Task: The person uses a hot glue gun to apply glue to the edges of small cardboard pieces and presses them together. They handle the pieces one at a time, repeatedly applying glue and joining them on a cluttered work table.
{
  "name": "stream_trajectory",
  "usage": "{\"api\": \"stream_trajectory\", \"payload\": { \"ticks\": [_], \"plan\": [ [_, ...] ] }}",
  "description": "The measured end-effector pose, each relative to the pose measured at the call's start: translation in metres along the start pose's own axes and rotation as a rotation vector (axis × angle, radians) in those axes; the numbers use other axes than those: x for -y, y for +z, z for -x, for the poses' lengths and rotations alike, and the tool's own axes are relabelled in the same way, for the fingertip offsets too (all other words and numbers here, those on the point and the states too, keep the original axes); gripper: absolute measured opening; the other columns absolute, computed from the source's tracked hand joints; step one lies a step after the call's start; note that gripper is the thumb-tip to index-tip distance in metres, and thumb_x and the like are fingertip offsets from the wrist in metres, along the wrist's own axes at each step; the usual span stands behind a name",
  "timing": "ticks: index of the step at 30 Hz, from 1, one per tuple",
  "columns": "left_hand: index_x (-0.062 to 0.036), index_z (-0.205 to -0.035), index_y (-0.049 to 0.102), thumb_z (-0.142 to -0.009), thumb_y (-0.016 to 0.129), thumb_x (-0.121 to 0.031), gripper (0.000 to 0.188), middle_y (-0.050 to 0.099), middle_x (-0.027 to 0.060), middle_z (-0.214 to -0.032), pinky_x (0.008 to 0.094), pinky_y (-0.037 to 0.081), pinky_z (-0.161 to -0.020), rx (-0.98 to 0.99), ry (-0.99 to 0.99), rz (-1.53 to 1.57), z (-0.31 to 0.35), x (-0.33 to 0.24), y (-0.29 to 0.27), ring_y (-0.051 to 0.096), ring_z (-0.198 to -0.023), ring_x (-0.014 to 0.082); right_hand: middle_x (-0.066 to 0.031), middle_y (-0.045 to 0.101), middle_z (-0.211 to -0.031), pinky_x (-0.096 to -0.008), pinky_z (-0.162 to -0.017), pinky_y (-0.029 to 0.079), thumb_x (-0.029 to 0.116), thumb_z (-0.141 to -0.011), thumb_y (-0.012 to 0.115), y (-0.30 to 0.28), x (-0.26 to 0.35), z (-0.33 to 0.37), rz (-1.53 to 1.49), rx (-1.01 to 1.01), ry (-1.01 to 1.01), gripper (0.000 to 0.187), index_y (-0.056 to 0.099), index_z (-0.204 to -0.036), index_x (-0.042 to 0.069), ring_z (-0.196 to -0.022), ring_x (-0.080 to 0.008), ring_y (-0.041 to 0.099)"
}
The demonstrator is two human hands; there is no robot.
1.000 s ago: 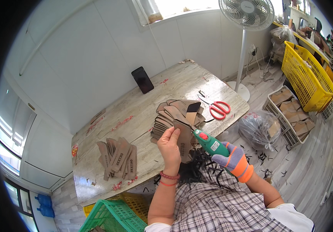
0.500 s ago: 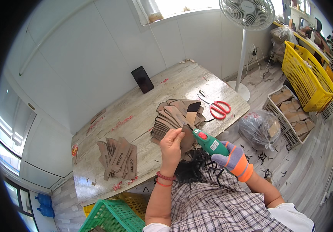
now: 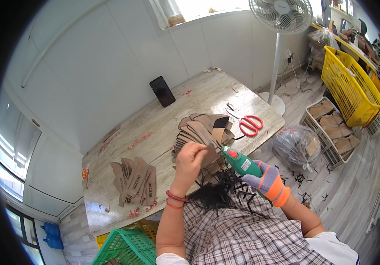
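Pinched in the fingers of my left hand (image 3: 188, 164) is a flat brown piece with a dark edge (image 3: 209, 157), held over the near edge of the table (image 3: 110, 165). My right hand (image 3: 267, 182), in a grey-purple and orange glove, grips a green electric cutter (image 3: 243, 164) with a red button. The cutter's tip points up and left, just right of the brown piece. Behind both hands lies a fanned pile of brown pieces (image 3: 192, 134). Thin black strips (image 3: 216, 192) are heaped on my plaid apron (image 3: 243, 234).
A smaller pile of printed brown pieces (image 3: 137, 181) lies on the table's left. Red-handled scissors (image 3: 250, 126) and a phone (image 3: 162, 92) are farther back. Beside the table stand a fan (image 3: 277, 66), a plastic bag (image 3: 293, 145), a yellow crate (image 3: 353, 88) and a green crate (image 3: 123, 247).
My left hand has moved left with the brown piece, away from the cutter's tip. My right hand and the cutter have barely moved.
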State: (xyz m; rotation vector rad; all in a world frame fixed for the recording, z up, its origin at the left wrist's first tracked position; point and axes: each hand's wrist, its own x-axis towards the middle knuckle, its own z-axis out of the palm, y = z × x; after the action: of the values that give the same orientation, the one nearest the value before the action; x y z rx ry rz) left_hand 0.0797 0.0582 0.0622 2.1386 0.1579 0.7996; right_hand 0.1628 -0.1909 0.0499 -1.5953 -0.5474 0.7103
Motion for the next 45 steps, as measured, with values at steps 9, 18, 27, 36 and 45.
{"api": "stream_trajectory", "payload": {
  "ticks": [9,18,27,36,45],
  "plan": [
    [-0.0024,-0.090,0.060,-0.086,0.059,-0.006,0.006,0.065,0.0086,-0.084,0.0377,0.056,-0.073,-0.831,-0.649,1.256,0.045,0.057,-0.015,0.066,-0.082,0.0255,-0.0007,0.065,-0.082,-0.0207,-0.058,0.047,0.029,-0.078,0.079,0.004,-0.003,0.007,-0.012,-0.022,0.039,0.053,0.057,-0.117,0.001,-0.065,-0.0042,0.056],
    [-0.0002,-0.093,0.065,-0.086,0.066,-0.005,0.009,0.069,0.0095,-0.084,0.0294,0.053,-0.056,-0.422,-0.637,1.165,0.060,0.010,0.028,0.066,-0.066,0.0189,-0.0046,0.066,-0.077,-0.0243,-0.060,0.050,0.036,-0.075,0.080,0.008,-0.020,0.007,0.179,0.009,0.034,0.058,0.059,-0.116,0.001,-0.064,-0.0074,0.060],
    [0.0014,-0.091,0.065,-0.084,0.066,-0.002,0.007,0.069,0.0108,-0.081,0.0284,0.052,-0.052,-0.412,-0.568,0.965,0.057,0.005,0.025,0.065,-0.060,0.0177,-0.0053,0.067,-0.074,-0.0246,-0.060,0.050,0.038,-0.075,0.080,0.009,-0.022,0.008,0.213,0.024,-0.063,0.056,0.061,-0.114,0.003,-0.063,-0.0084,0.061],
    [0.0029,-0.090,0.066,-0.083,0.066,0.000,0.007,0.070,0.0116,-0.082,0.0282,0.052,-0.052,-0.276,-0.542,0.852,0.052,0.005,0.017,0.064,-0.059,0.0172,-0.0020,0.062,-0.067,-0.0231,-0.053,0.046,0.036,-0.076,0.079,0.005,-0.004,0.011,0.222,0.077,0.008,0.052,0.062,-0.113,0.004,-0.056,-0.0057,0.055],
    [0.0053,-0.089,0.067,-0.082,0.066,0.000,0.009,0.070,0.0133,-0.083,0.0281,0.053,-0.052,-0.145,-0.521,0.762,0.050,0.006,0.003,0.065,-0.061,0.0179,-0.0032,0.066,-0.075,-0.0237,-0.057,0.048,0.038,-0.075,0.079,-0.004,0.006,0.011,0.378,0.123,0.060,0.056,0.062,-0.114,0.003,-0.060,-0.0065,0.058]
  ]
}}
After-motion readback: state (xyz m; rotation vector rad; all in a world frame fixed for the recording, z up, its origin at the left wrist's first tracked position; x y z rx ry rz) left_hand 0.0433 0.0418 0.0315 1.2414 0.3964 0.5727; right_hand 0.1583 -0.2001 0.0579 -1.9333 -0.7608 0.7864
